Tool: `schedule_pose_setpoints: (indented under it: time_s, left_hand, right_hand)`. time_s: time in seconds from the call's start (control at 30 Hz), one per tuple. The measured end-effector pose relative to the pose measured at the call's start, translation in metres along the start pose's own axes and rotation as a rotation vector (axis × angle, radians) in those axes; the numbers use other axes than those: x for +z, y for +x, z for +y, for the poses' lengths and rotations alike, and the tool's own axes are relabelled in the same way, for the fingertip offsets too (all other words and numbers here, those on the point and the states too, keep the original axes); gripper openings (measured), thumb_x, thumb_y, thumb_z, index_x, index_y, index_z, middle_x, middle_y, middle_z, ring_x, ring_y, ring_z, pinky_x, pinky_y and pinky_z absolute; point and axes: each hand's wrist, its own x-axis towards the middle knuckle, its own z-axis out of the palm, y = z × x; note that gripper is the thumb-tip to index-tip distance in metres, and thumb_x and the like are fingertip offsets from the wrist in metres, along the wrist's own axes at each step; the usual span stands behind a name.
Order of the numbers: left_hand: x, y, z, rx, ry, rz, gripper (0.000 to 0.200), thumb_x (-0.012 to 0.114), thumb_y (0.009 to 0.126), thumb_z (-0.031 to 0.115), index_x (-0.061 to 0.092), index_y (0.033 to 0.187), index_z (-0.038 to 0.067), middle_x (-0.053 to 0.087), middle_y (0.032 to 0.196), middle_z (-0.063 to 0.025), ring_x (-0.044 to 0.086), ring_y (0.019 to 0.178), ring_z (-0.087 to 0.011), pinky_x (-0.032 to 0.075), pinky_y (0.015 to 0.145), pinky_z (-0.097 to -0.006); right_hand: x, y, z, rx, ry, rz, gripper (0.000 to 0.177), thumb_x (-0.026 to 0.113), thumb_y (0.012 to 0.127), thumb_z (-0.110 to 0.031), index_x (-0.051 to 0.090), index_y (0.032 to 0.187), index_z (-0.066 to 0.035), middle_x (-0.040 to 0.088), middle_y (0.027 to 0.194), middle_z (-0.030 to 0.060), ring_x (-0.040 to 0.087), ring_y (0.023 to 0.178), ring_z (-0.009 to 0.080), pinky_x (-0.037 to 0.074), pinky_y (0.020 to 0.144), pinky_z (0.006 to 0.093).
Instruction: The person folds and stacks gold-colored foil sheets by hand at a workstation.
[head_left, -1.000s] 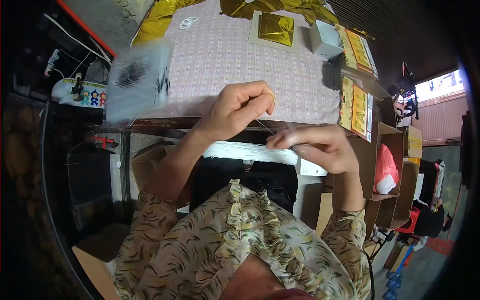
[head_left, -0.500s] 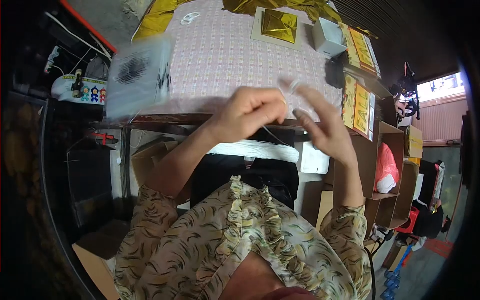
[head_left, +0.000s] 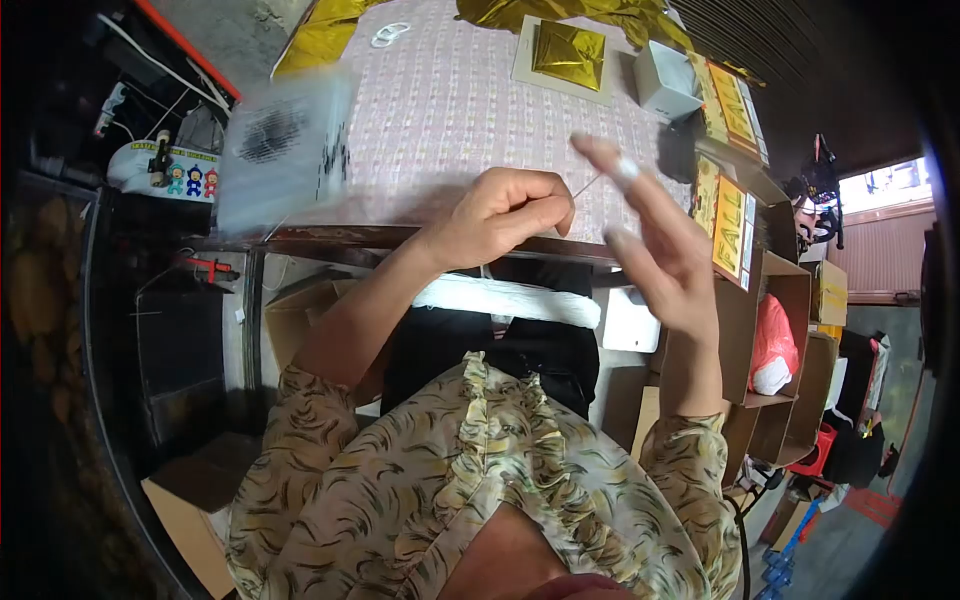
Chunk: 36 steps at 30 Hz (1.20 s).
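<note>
My left hand (head_left: 510, 215) is closed over the table's front edge, thumb and forefinger pinching a thin white string (head_left: 588, 187). A short length of the string runs from that pinch towards my right hand (head_left: 662, 245). The right hand is held up with its thumb and fingers spread apart, blurred at the tips. A white band (head_left: 628, 168) goes round one of its fingers. Across my lap, below both hands, lies a long bundle of white string (head_left: 505, 300). Another small coil of white string (head_left: 390, 35) rests at the far left of the table.
A checked cloth covers the table (head_left: 430, 110). A clear plastic stack (head_left: 285, 150) stands left. Behind are a gold foil packet (head_left: 568, 55) on card and a white box (head_left: 668, 80); FALL packs (head_left: 733, 230) line the right side. Cardboard boxes (head_left: 780, 330) stand at right.
My right hand has drawn slightly away to the right from the left hand, and the string between them now shows. The left hand stays closed in nearly the same place.
</note>
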Motion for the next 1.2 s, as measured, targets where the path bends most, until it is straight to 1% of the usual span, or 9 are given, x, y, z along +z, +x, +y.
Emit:
schedule_pose_setpoints:
  time_s: [0.13, 0.23, 0.37, 0.5, 0.53, 0.77, 0.8, 0.9, 1.2]
  left_hand:
    - [-0.024, 0.003, -0.013, 0.008, -0.363, 0.063, 0.021, 0.049, 0.102, 0.018, 0.062, 0.094, 0.002, 0.046, 0.071, 0.0045, 0.033, 0.053, -0.0030, 0.028, 0.047, -0.0192]
    - [-0.014, 0.007, -0.019, -0.076, -0.576, 0.119, 0.023, 0.050, 0.102, 0.019, 0.061, 0.094, 0.000, 0.044, 0.070, 0.0043, 0.032, 0.052, -0.0032, 0.028, 0.046, -0.0190]
    - [-0.009, 0.011, -0.009, -0.179, -0.405, 0.050, 0.025, 0.051, 0.100, 0.019, 0.064, 0.092, 0.000, 0.048, 0.067, 0.0032, 0.040, 0.053, -0.0036, 0.032, 0.046, -0.0188]
    - [-0.033, 0.008, -0.002, -0.179, -0.154, 0.075, 0.025, 0.054, 0.099, 0.020, 0.066, 0.089, 0.001, 0.052, 0.068, 0.0024, 0.042, 0.054, -0.0037, 0.033, 0.046, -0.0189]
    - [-0.037, 0.008, -0.005, -0.167, -0.218, 0.083, 0.022, 0.054, 0.099, 0.016, 0.067, 0.089, 0.001, 0.054, 0.069, 0.0019, 0.044, 0.054, -0.0042, 0.037, 0.046, -0.0192]
    - [-0.011, 0.016, -0.024, 0.007, -0.333, 0.152, 0.022, 0.054, 0.102, 0.015, 0.065, 0.107, -0.003, 0.066, 0.086, -0.0062, 0.063, 0.075, -0.0122, 0.055, 0.068, -0.0242]
    - [-0.013, 0.017, -0.028, 0.052, -0.316, 0.125, 0.022, 0.054, 0.102, 0.014, 0.066, 0.107, -0.003, 0.068, 0.090, -0.0087, 0.067, 0.079, -0.0135, 0.057, 0.070, -0.0251]
    - [-0.013, 0.014, -0.019, 0.001, -0.228, 0.170, 0.023, 0.053, 0.102, 0.015, 0.068, 0.103, -0.003, 0.068, 0.087, -0.0090, 0.067, 0.074, -0.0128, 0.057, 0.066, -0.0240]
    - [-0.006, 0.008, -0.007, -0.081, -0.098, 0.325, 0.026, 0.059, 0.100, 0.020, 0.070, 0.100, -0.004, 0.069, 0.080, -0.0091, 0.065, 0.066, -0.0105, 0.052, 0.057, -0.0198]
  right_hand:
    - [-0.018, -0.006, 0.028, 0.227, -0.267, -0.528, 0.040, 0.054, 0.087, 0.011, 0.062, 0.126, 0.004, 0.063, 0.129, 0.0198, 0.058, 0.124, 0.0305, 0.040, 0.109, 0.0392]
    - [0.002, -0.001, 0.007, 0.087, 0.257, -0.103, 0.047, 0.050, 0.085, 0.013, 0.058, 0.130, 0.005, 0.064, 0.126, 0.0200, 0.055, 0.127, 0.0306, 0.036, 0.113, 0.0420]
    - [0.002, 0.014, 0.042, 0.031, -0.600, -0.207, 0.055, 0.049, 0.079, 0.012, 0.056, 0.132, -0.003, 0.065, 0.121, 0.0159, 0.066, 0.102, 0.0265, 0.034, 0.113, 0.0418]
    - [0.004, 0.006, 0.043, 0.097, -0.477, -0.212, 0.042, 0.049, 0.076, 0.013, 0.064, 0.113, 0.001, 0.068, 0.096, 0.0156, 0.065, 0.083, 0.0272, 0.042, 0.102, 0.0411]
    - [-0.007, 0.009, 0.030, 0.235, -0.226, -0.343, 0.038, 0.047, 0.080, 0.010, 0.063, 0.115, 0.005, 0.068, 0.115, 0.0142, 0.062, 0.111, 0.0250, 0.042, 0.103, 0.0367]
    - [0.011, 0.015, 0.031, 0.199, 0.226, -0.092, 0.044, 0.051, 0.094, 0.000, 0.053, 0.137, 0.004, 0.057, 0.138, 0.0160, 0.055, 0.127, 0.0243, 0.041, 0.108, 0.0373]
    - [0.013, 0.015, 0.038, 0.145, 0.239, -0.063, 0.045, 0.050, 0.096, 0.001, 0.051, 0.141, 0.001, 0.062, 0.130, 0.0131, 0.059, 0.112, 0.0166, 0.047, 0.098, 0.0298]
    - [0.017, 0.015, 0.040, 0.166, 0.108, -0.106, 0.043, 0.048, 0.100, -0.002, 0.047, 0.143, 0.003, 0.052, 0.144, 0.0169, 0.051, 0.131, 0.0230, 0.043, 0.108, 0.0359]
    - [0.031, 0.008, 0.052, 0.290, 0.008, 0.059, 0.033, 0.059, 0.099, -0.007, 0.059, 0.129, 0.006, 0.068, 0.122, 0.0124, 0.062, 0.109, 0.0137, 0.050, 0.096, 0.0273]
